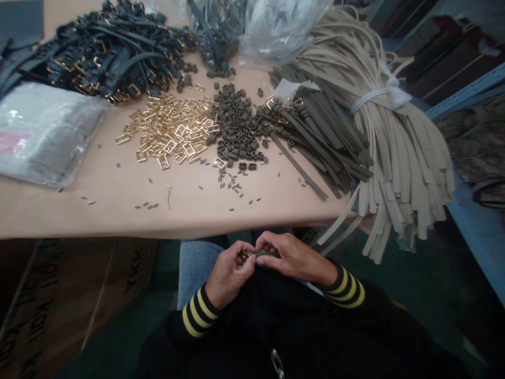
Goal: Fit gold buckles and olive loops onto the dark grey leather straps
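Over my lap, just off the table's front edge, both hands are closed on one dark olive strap (265,253). My left hand (232,267) pinches its end, where a bit of gold metal, apparently a buckle, shows between the fingers. My right hand (290,255) grips the strap a little further along, its fingertips touching those of the left. Much of the strap is hidden by the fingers. On the table lie a heap of gold buckles (173,129), a pile of small dark olive loops (235,123) and a stack of dark olive straps (321,126).
A large tied bundle of beige straps (394,137) hangs over the table's right edge. Dark straps with buckles (114,50) are heaped at the back left. A plastic-wrapped packet (43,131) lies at left. Tiny metal pieces (232,185) dot the tabletop (98,210). A cardboard box (79,295) stands below.
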`<state>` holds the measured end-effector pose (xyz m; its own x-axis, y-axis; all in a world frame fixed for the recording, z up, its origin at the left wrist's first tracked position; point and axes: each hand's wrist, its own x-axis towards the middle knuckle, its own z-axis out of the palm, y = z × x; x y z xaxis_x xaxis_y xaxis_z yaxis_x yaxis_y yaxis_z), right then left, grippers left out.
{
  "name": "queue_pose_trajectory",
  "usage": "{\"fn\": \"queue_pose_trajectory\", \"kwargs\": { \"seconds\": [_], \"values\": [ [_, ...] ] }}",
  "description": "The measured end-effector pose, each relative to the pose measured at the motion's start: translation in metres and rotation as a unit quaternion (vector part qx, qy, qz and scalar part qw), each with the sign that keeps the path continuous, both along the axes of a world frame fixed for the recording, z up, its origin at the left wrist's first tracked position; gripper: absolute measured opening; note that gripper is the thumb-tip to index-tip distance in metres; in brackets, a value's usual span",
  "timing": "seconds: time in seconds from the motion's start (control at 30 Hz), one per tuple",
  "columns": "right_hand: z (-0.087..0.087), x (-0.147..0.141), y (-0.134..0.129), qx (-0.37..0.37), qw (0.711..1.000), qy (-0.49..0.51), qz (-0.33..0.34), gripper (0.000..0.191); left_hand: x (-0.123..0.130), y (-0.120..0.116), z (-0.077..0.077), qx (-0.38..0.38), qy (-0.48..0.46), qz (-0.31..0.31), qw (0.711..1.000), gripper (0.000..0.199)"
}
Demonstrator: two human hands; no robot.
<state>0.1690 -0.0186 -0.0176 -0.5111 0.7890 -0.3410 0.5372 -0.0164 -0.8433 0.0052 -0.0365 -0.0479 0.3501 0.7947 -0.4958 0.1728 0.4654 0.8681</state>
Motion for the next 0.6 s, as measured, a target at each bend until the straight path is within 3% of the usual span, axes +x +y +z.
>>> {"fn": "queue_pose_trajectory", "kwargs": {
  "seconds": [0.17, 0.27, 0.47, 0.6],
  "values": [
    [-0.002, 0.006, 0.000, -0.111, 0.988, 0.103, -0.011, 0.013, -0.002, -0.002, 0.000, -0.083, -0.095, 0.016, 0.992, 0.031],
    [-0.004, 0.009, 0.000, -0.119, 0.985, 0.125, -0.005, 0.015, 0.000, -0.002, 0.000, -0.116, -0.136, 0.052, 0.982, 0.036],
    [-0.002, 0.001, -0.004, 0.087, 0.996, 0.014, 0.018, 0.018, 0.002, 0.000, -0.001, -0.128, -0.152, 0.092, 0.976, 0.034],
    [-0.003, -0.003, -0.007, 0.150, 0.988, -0.022, 0.004, 0.015, 0.002, 0.001, 0.000, -0.117, -0.138, 0.111, 0.977, 0.034]
  ]
}}
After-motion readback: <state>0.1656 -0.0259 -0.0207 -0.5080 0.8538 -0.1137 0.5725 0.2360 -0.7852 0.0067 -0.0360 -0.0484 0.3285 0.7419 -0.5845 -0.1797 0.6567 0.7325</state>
